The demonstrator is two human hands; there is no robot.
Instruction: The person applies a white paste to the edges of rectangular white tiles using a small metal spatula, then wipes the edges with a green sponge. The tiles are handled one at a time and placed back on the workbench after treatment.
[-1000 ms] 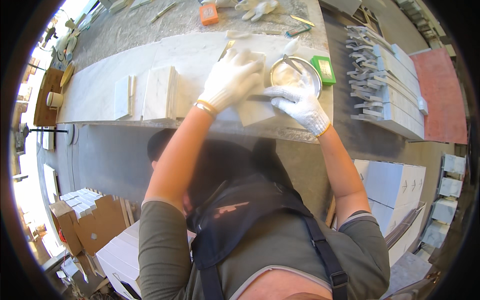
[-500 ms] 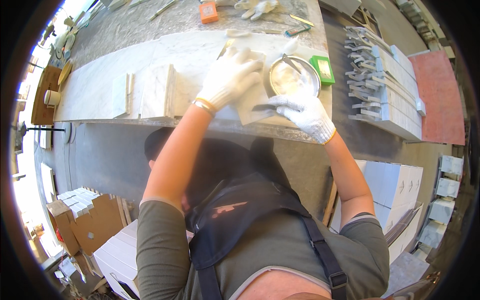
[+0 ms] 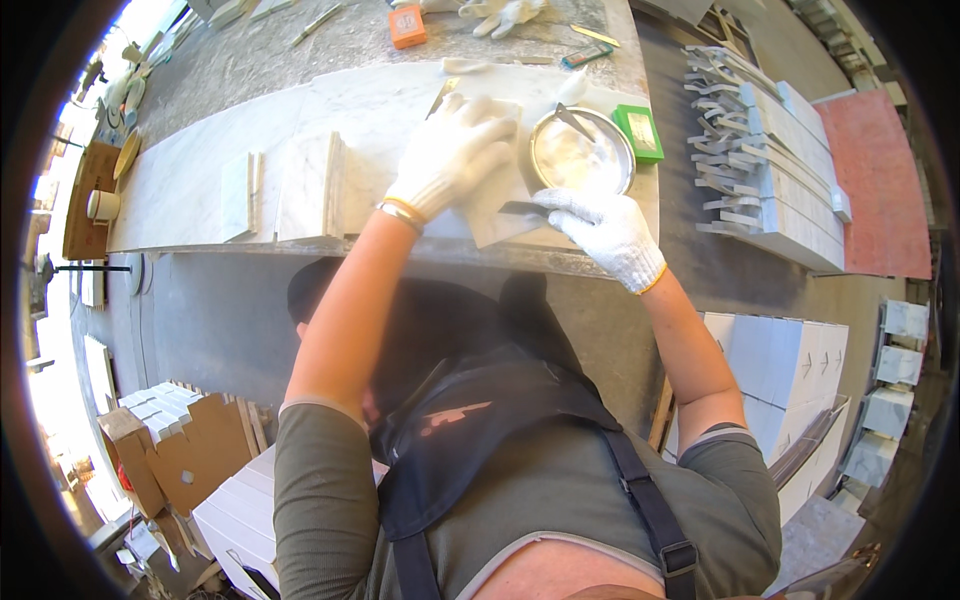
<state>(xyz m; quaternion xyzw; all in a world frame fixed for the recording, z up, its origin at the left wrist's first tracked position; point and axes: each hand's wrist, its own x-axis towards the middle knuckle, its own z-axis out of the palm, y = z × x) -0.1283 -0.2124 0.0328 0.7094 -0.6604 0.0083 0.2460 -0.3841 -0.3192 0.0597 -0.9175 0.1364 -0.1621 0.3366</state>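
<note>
My left hand (image 3: 460, 150), in a white knit glove, lies over a thin pale tile (image 3: 490, 225) with its fingers spread, slightly blurred. Much of the tile is hidden under it. My right hand (image 3: 608, 230), gloved too, is closed on a putty knife; its dark flat blade (image 3: 522, 208) points left over the tile's right side. Just beyond the right hand stands a round tin (image 3: 631, 172) of whitish paste, with a dark spatula (image 3: 572, 122) resting across its rim. A green box (image 3: 638, 134) sits right of the tin.
Marble tiles (image 3: 312, 190) stand stacked left on the white slab (image 3: 375, 105). Farther back lie an orange box (image 3: 407, 27), spare gloves (image 3: 503, 15) and a utility knife (image 3: 587, 55). Strapped bundles (image 3: 790, 160) stand at the right, white cartons (image 3: 770, 365) and a cardboard box (image 3: 195, 455) lower down.
The view has shifted slightly, so the table things sit a little further left. The putty knife's blade shows a bit more clearly. My left hand stays over the tile.
</note>
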